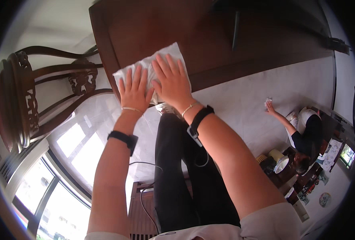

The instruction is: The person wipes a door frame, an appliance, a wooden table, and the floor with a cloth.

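A white paper sheet or tissue [170,51], slightly crumpled, lies on the corner of a dark brown wooden table [145,28]. My left hand [134,91] rests flat on its left part, fingers stretched out and pointing away from me. Beside it, my right hand [172,83] presses flat on the sheet with its fingers spread. The two thumbs come close to each other at the middle. Both palms are turned down, so what lies under them is hidden. Each wrist carries a thin bracelet and a black strap with a small device.
A carved dark wooden stool [25,100] stands to the left of the table. Thin black cables [147,204] hang by my legs. At the right, another person [305,128] crouches, reaching toward the pale floor [233,108] with something white in hand. Large windows [53,200] are at lower left.
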### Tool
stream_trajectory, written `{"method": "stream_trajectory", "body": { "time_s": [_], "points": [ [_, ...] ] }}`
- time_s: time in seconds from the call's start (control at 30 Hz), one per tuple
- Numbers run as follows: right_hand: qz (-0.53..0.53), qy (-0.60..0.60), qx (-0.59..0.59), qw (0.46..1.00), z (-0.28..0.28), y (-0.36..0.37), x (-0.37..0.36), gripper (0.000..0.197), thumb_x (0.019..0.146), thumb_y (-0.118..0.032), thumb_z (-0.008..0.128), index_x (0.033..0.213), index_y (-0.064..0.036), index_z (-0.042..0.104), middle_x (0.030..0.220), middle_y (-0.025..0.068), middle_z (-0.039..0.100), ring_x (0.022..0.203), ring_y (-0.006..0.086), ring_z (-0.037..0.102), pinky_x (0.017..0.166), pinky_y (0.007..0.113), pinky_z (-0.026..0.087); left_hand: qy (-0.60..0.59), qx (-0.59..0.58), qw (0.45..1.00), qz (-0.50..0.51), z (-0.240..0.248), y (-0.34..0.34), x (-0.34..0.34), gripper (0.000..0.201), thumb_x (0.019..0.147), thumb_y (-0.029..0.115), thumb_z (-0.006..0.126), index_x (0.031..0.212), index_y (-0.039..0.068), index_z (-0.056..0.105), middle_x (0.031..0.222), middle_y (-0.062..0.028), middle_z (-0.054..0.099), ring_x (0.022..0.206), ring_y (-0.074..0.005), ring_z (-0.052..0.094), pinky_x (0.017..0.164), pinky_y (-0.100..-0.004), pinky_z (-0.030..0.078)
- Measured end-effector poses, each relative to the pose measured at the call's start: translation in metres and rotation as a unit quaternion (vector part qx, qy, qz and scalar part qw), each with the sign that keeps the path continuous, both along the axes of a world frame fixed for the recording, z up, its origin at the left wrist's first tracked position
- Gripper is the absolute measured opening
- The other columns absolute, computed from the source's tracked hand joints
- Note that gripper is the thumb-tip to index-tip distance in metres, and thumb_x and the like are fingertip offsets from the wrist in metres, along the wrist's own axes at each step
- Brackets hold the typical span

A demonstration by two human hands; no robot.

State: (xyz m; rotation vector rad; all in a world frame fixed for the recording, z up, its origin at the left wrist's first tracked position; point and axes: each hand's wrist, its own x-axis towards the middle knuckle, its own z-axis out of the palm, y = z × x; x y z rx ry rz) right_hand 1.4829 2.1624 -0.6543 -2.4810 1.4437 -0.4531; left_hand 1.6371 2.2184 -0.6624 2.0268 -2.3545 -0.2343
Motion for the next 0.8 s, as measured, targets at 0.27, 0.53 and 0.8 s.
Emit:
{"method": "stream_trajectory", "body": {
  "time_s": [0.27,0.53,0.8],
  "points": [
    [0.025,0.028,-0.113,0.993,-0.017,-0.033,0.0,0.049,0.085,-0.039,0.051,0.127,-0.0149,0.048,0.137,0.0019,0.04,0.129,0.0231,0.032,0.107,0.045,0.022,-0.088,-0.089,0.992,-0.016,-0.005,-0.04,0.006,0.054,0.09,0.041,0.042,0.14,0.022,0.03,0.147,0.0023,0.025,0.135,-0.028,0.022,0.1,-0.0596,0.023],
    [-0.067,0.038,-0.101,0.992,-0.027,0.029,0.021,0.051,0.085,-0.036,0.052,0.129,-0.0107,0.046,0.138,0.0038,0.039,0.13,0.0263,0.032,0.106,0.047,0.022,-0.048,-0.071,0.996,0.005,-0.013,0.017,0.006,0.051,0.092,0.035,0.04,0.14,0.019,0.03,0.146,-0.0015,0.026,0.133,-0.0312,0.024,0.102,-0.0562,0.025],
    [-0.149,0.092,-0.11,0.979,-0.033,0.098,0.076,0.05,0.086,-0.032,0.049,0.13,-0.0076,0.044,0.139,0.0056,0.038,0.13,0.028,0.03,0.106,0.047,0.022,0.092,-0.064,0.992,-0.061,-0.021,0.063,0.056,0.052,0.09,0.033,0.043,0.139,0.018,0.031,0.145,-0.002,0.026,0.135,-0.0252,0.022,0.107,-0.0463,0.023]
  ]
}}
